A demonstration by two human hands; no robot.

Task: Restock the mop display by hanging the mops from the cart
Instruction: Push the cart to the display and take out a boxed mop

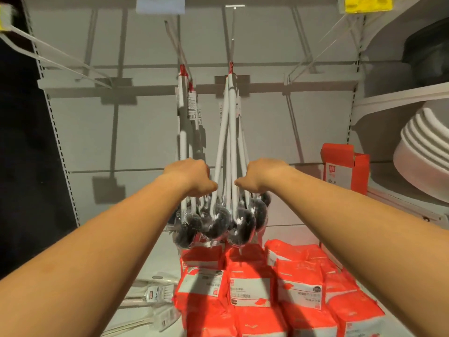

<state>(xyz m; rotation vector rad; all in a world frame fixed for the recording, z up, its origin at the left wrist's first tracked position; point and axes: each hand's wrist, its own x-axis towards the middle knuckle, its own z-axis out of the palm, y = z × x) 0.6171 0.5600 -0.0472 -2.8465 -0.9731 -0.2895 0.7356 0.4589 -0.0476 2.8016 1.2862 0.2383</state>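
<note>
Two bunches of white-handled mops with dark round heads in clear wrap hang by red loops from pegs on the grey back panel. The left bunch hangs from the left peg, the right bunch from the middle peg. My left hand is curled round the lower handles of the left bunch. On the right side of the right bunch, my right hand grips the lower handles. The dark heads cluster just below both hands. No cart is in view.
Red and white packets are stacked on the shelf below the mop heads. Clear-wrapped white brushes lie to their left. Bare pegs jut out at left and right. White basins and a red box stand at right.
</note>
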